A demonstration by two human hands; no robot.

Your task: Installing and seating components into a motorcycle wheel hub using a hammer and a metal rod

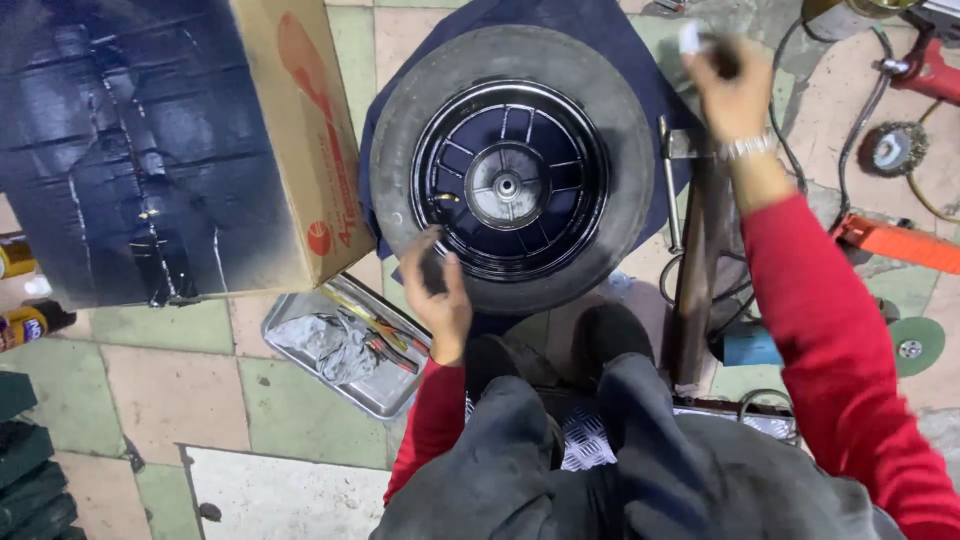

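Wheel [512, 165] lies flat on dark cloth [600, 30] before the knees, left hand [437, 285] curled at its near tyre edge, right hand [728, 85] raised beyond, fingers pinched on a blurred small object; rim work seems underway, next needing steady placement.

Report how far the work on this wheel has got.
Done: the rim looks glossy black, and the cardboard box beside it is darkened with overspray. In hand: the left hand touches the tyre at the rim's edge; the right hand holds a small dark object, blurred. Left: the hub centre remains bare grey.
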